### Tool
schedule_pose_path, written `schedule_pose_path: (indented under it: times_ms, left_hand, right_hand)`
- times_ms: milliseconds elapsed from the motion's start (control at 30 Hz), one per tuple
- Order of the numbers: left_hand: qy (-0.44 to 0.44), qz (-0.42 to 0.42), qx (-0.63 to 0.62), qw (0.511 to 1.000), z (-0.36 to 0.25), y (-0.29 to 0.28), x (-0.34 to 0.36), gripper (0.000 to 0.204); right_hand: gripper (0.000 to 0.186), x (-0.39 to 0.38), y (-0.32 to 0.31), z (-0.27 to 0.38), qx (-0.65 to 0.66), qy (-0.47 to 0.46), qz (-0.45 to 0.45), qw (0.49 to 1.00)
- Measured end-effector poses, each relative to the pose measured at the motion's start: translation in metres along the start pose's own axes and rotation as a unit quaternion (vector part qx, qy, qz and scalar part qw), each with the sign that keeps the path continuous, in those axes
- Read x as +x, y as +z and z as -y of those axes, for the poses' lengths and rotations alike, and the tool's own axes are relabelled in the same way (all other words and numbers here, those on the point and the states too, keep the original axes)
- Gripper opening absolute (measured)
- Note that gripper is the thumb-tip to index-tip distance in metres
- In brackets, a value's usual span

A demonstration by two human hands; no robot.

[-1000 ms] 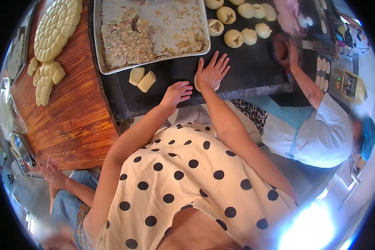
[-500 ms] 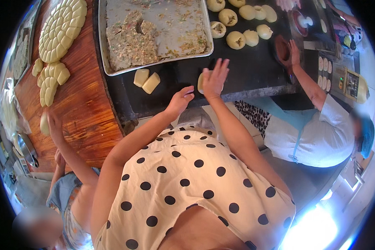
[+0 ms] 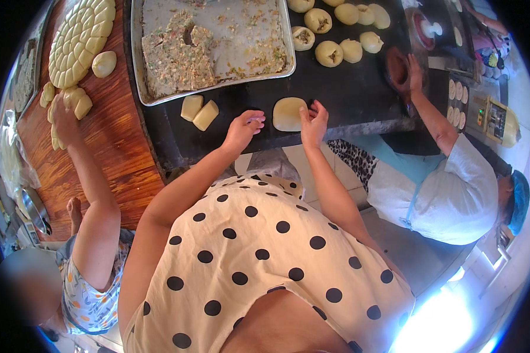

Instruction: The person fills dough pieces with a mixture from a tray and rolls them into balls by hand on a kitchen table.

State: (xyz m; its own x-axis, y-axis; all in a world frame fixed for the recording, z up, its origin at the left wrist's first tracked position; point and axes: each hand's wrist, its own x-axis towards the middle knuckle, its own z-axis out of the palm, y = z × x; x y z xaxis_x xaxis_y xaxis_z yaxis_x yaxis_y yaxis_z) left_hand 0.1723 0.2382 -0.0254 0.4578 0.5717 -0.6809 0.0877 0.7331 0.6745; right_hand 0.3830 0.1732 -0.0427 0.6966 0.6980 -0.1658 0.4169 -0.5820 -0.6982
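A flattened round of pale dough point(image 3: 289, 115) lies on the black worktop, close to its front edge. At the dough's right edge is my right hand point(image 3: 314, 125), its thumb touching the rim and its fingers apart from the thumb. My left hand point(image 3: 241, 132) hovers just left of the round, fingers curled together. Something small and pale shows at its fingertips, too small to name. Farther left sit two cut dough pieces point(image 3: 198, 112), side by side. Behind them stands a metal tray point(image 3: 218, 90) with a crumbly, speckled filling point(image 3: 179, 56).
Several dough balls point(image 3: 328, 53), some with filling showing, sit at the back right. A co-worker's hand point(image 3: 415, 73) rests by a brown bowl point(image 3: 398, 72). At left, another person's hand point(image 3: 65, 120) reaches cut dough point(image 3: 82, 47) on a wooden table point(image 3: 121, 159), near a single ball point(image 3: 104, 64).
My right palm has come off the dough, now flatter and wider, and moved to its right edge. The left co-worker's hand moved farther up the table; a dough ball now lies there.
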Motion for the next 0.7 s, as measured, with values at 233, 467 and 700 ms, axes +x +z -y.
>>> schedule_pose_path:
  times_ms: [233, 467, 700]
  left_hand:
    - [0.065, 0.015, 0.075, 0.995, -0.024, -0.003, 0.011, 0.027]
    - [-0.055, 0.204, -0.175, 0.962, -0.062, -0.018, -0.011, 0.069]
    - [0.071, 0.107, -0.390, 0.912, -0.100, -0.056, -0.046, 0.054]
  right_hand:
    - [0.031, 0.020, -0.025, 0.022, -0.208, -0.165, 0.182, 0.947]
    - [0.029, 0.026, -0.067, 0.153, 0.010, -0.087, 0.544, 0.834]
    - [0.031, 0.090, 0.034, 0.224, 0.051, -0.308, 0.367, 0.876]
